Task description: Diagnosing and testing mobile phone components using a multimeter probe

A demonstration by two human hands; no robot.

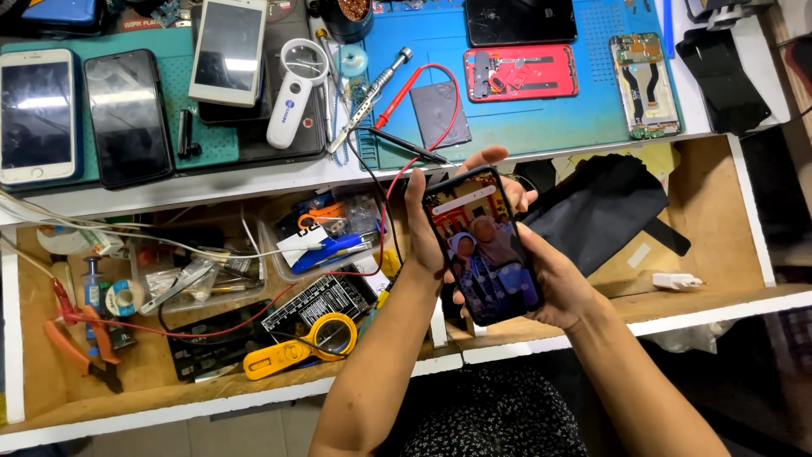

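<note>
Both hands cradle a lit phone point(482, 247) upright over an open drawer point(719, 211), screen facing the wearer for viewing. The left hand point(423, 233) clasps its left edge; the right hand point(554, 275) wraps its right edge and back. A blue mat point(541, 118) lies beyond.

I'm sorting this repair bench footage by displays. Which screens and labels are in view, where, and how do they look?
Held phone: in both hands, over the drawer; lit, colourful picture.
White phone: far left on the bench; dark screen.
Black phone: beside it; dark.
White phone: top, on a dark device; grey screen.
Black phone: top centre of the blue mat; dark.
</note>
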